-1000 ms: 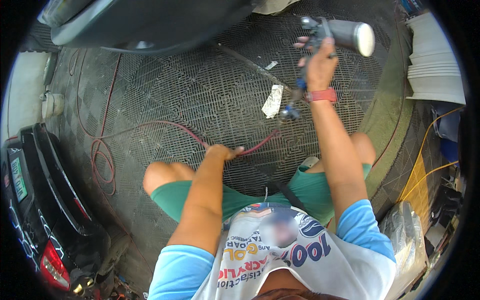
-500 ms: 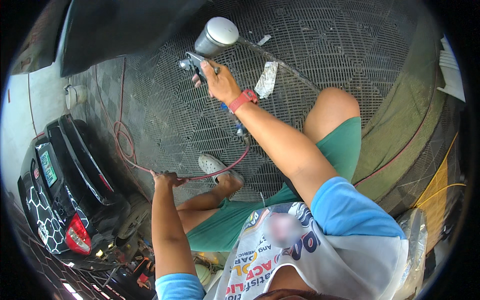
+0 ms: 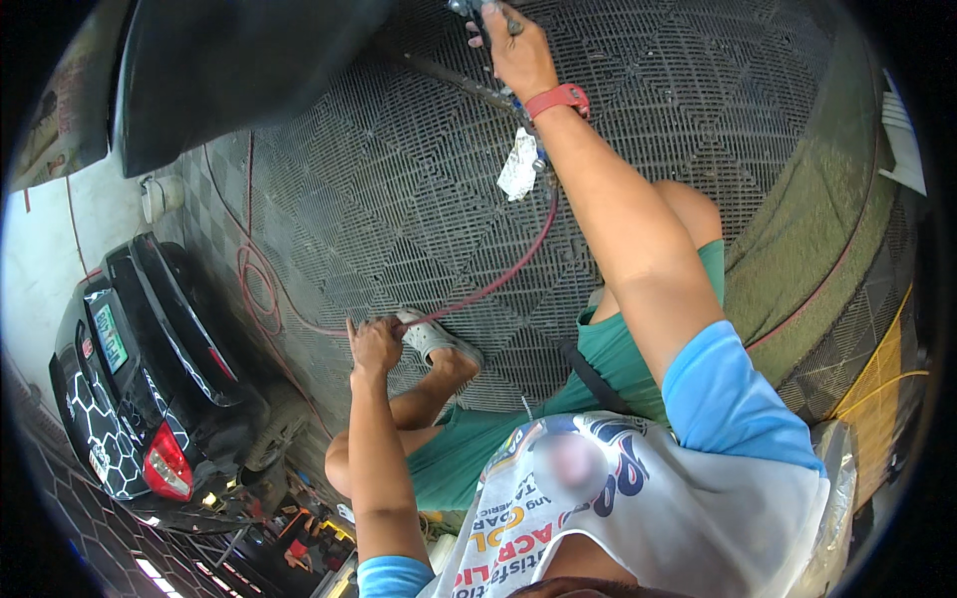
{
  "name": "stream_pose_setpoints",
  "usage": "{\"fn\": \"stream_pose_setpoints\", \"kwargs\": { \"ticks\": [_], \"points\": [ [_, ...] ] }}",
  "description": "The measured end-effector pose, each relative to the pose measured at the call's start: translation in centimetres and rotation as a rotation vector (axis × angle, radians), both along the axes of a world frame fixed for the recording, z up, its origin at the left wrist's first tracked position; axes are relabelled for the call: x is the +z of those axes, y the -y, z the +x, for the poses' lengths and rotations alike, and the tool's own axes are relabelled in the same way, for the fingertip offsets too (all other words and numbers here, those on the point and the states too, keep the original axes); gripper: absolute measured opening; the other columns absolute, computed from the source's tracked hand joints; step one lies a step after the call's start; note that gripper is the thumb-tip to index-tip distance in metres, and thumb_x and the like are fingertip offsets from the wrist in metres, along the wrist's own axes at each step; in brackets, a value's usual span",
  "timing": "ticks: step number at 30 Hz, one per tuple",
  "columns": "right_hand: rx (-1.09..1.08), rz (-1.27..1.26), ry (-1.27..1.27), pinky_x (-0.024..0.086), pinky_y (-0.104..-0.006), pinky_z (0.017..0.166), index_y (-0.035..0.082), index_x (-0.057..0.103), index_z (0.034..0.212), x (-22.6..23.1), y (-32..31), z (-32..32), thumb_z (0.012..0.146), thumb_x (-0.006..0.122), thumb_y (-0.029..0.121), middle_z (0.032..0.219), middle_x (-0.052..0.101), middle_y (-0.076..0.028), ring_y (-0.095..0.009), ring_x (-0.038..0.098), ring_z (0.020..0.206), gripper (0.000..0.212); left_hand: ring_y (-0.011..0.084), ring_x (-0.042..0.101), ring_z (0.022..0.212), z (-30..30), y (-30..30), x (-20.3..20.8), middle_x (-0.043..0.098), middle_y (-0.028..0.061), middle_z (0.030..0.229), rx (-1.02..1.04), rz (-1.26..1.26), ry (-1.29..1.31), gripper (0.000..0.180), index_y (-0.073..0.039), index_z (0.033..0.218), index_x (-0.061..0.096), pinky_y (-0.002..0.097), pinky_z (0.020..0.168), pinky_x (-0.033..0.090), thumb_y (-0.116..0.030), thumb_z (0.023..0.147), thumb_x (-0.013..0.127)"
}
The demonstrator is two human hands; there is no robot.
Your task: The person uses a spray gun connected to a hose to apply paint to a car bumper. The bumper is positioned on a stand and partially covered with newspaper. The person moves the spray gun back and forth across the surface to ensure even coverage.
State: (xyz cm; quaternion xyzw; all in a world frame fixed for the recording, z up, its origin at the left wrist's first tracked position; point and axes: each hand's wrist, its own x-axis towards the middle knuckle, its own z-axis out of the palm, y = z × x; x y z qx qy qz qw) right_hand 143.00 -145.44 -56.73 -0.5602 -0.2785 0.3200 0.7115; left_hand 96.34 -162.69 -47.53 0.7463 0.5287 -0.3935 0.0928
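Note:
My right hand, with a red watch on the wrist, grips a spray gun at the upper edge of the view. Only the gun's lower part shows; its cup is outside the picture. Below the hand, a blue-and-metal fitting joins the gun to a red air hose. The hose bends down and left to my left hand, whose fingers are closed round it beside my grey clog. Above and left of the gun looms a large dark panel, smooth and slightly blurred.
A black car with a hexagon pattern stands at the left. Coils of red hose lie on the grey grid floor. Crumpled paper lies under the hose fitting. A green mat covers the floor at right.
My right hand has moved up and right with the spray gun, taking its cup out of view. The left hand has shifted slightly right and up, and the hose is drawn out longer.

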Motion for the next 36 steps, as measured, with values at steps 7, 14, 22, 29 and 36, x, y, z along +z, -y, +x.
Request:
{"fn": "stream_pose_setpoints", "kwargs": {
  "ticks": [7, 14, 22, 29, 36],
  "points": [
    [0.292, -0.09, -0.391, 0.047, -0.0285, 0.04, 0.004, 0.07, 0.122, 9.1, -1.0, 6.1, 0.113, 0.037, 0.05, 0.079, 0.073, -0.01, -0.017, 0.069, 0.059, 0.058, 0.0353, 0.064, 0.125, -0.4, 1.4, 5.8, 0.075, 0.0115, 0.115, 0.177, -0.144, 0.012, 0.032, -0.018, 0.126, 0.072, 0.067, 0.122, 0.026, -0.038, 0.103, 0.063],
    [0.241, 0.111, -0.37, 0.047, -0.0269, 0.042, 0.002, 0.067, 0.126, 17.1, 2.9, 7.0, 0.113, 0.039, 0.054, 0.089, 0.074, -0.01, -0.017, 0.072, 0.068, 0.061, 0.0349, 0.068, 0.112, 1.3, -0.4, 11.8, 0.077, 0.0091, 0.106, 0.014, 0.023, 0.081, 0.023, -0.016, 0.114, 0.075, 0.0628, 0.112, 0.037, -0.033, 0.1, 0.068],
    [0.142, -0.032, -0.081, 0.054, -0.0301, 0.05, 0.001, 0.071, 0.127, 13.7, 4.0, 4.0, 0.109, 0.053, 0.047, 0.083, 0.075, -0.011, -0.017, 0.075, 0.075, 0.053, 0.0364, 0.066, 0.122, 7.3, -5.3, 10.6, 0.076, 0.0118, 0.118, -0.024, -0.015, -0.037, 0.023, -0.019, 0.109, 0.078, 0.0684, 0.124, 0.024, -0.035, 0.097, 0.068],
    [0.161, 0.049, 0.414, 0.057, -0.0355, 0.075, 0.005, 0.064, 0.143, 16.7, 8.3, 0.3, 0.107, 0.062, 0.038, 0.081, 0.074, -0.013, -0.02, 0.074, 0.078, 0.049, 0.0359, 0.063, 0.129, 13.0, -12.4, -0.9, 0.074, 0.013, 0.127, -0.115, -0.191, 0.041, 0.035, -0.017, 0.122, 0.075, 0.0664, 0.124, 0.025, -0.042, 0.1, 0.066],
    [0.151, 0.013, 0.709, 0.054, -0.027, 0.071, 0.003, 0.065, 0.143, 25.2, 7.6, 1.6, 0.109, 0.058, 0.044, 0.091, 0.074, -0.007, -0.011, 0.066, 0.078, 0.054, 0.0347, 0.064, 0.13, 24.5, -17.3, -6.1, 0.072, 0.0108, 0.134, -0.332, -0.369, 0.188, 0.041, -0.02, 0.131, 0.072, 0.057, 0.114, 0.042, -0.042, 0.097, 0.067]
  ]
}}
